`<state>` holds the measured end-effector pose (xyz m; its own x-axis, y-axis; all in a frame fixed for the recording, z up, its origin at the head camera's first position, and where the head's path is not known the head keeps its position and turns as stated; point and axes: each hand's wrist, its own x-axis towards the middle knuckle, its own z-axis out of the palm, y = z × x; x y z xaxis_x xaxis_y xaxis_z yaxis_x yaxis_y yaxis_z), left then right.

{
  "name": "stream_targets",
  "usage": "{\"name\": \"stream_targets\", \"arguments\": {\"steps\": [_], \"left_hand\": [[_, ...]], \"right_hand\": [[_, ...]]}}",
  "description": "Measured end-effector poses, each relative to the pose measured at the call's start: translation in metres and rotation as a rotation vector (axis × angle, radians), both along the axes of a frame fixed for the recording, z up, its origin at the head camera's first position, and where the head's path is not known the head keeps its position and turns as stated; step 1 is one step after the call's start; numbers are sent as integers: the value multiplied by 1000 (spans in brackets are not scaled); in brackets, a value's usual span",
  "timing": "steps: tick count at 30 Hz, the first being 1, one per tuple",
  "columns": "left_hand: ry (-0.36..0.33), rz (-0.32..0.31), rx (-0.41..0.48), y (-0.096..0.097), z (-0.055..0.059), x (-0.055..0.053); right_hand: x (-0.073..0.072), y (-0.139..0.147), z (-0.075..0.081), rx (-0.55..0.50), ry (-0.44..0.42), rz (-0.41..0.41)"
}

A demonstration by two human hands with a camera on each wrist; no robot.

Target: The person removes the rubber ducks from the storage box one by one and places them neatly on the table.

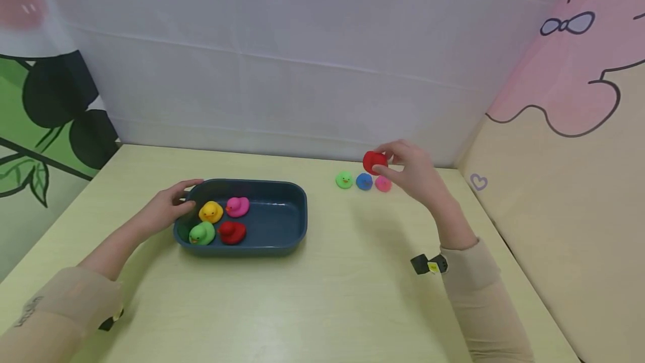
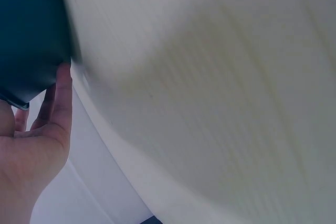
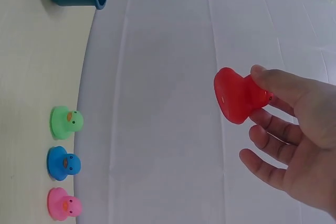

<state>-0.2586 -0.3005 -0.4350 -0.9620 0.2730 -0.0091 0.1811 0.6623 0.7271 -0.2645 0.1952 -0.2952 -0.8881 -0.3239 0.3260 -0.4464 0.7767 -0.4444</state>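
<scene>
Pinching a red duck (image 1: 373,162) near the tabletop's (image 1: 322,301) far edge, the right hand (image 1: 414,172) hovers right of the tray (image 1: 274,220).

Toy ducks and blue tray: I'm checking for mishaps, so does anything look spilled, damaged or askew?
Nothing stands out. Four toy ducks sit upright in the blue tray, and the green duck, blue duck and pink duck stand in a row on the table. A red duck is tilted only by the grip of the right hand.
</scene>
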Motion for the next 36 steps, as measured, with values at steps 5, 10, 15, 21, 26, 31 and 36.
{"name": "stream_targets", "arguments": {"steps": [5, 10, 15, 21, 26, 31, 36], "left_hand": [[7, 1, -4, 0, 0, 0], [4, 4, -8, 1, 1, 1], [1, 7, -5, 1, 2, 1], [1, 9, -3, 1, 1, 1], [3, 10, -15, 1, 2, 1], [2, 7, -19, 2, 2, 2], [-7, 9, -9, 2, 2, 2]], "right_hand": [[-2, 10, -2, 6, 3, -39], [-3, 19, -5, 9, 37, -56], [-7, 29, -11, -5, 41, -79], [-12, 39, -19, -10, 38, -130], [-18, 46, -29, -4, 49, -175], [-23, 51, -38, 6, 71, -207], [-29, 58, -48, 12, 83, -220]]}}
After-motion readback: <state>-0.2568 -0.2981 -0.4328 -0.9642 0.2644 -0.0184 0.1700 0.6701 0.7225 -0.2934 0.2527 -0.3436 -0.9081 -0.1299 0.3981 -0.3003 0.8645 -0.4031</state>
